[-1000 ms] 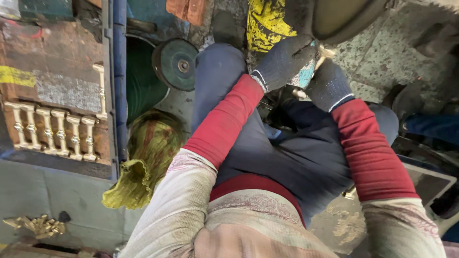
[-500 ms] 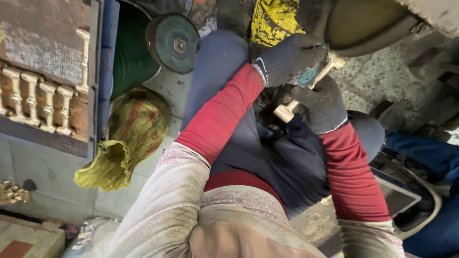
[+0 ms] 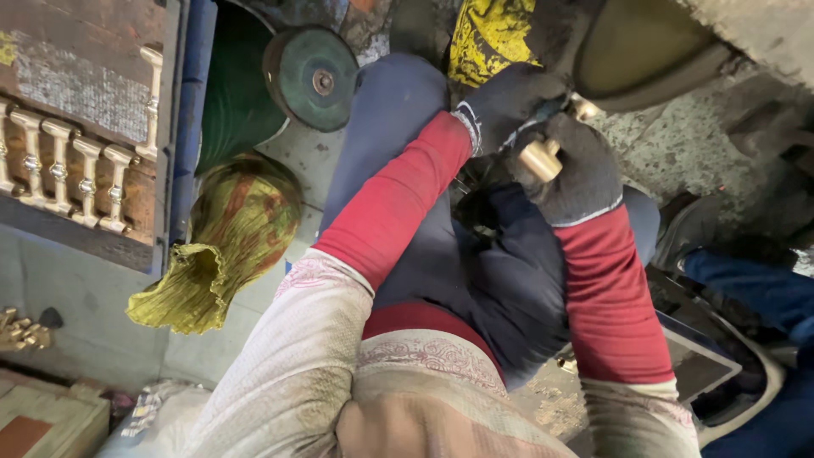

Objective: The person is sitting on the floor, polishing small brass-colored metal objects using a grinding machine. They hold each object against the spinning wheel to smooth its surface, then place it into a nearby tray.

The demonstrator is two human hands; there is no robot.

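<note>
A small metal-finishing workshop, worked at floor level. The landmark is the round grinding disc [image 3: 312, 78] near the top of the view. Left of it, a row of brass spindle-shaped castings [image 3: 64, 161] lies on a worn wooden board [image 3: 80, 59] (more brass pieces [image 3: 19, 329] sit far below-left). Below the disc lies a stained yellow-green rag [image 3: 222, 246] on gritty concrete floor [image 3: 695, 144].

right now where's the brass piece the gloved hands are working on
In the head view it sits upper right, the brass piece gripped by the right hand, with the left hand just above it, below the yellow cloth.
</note>
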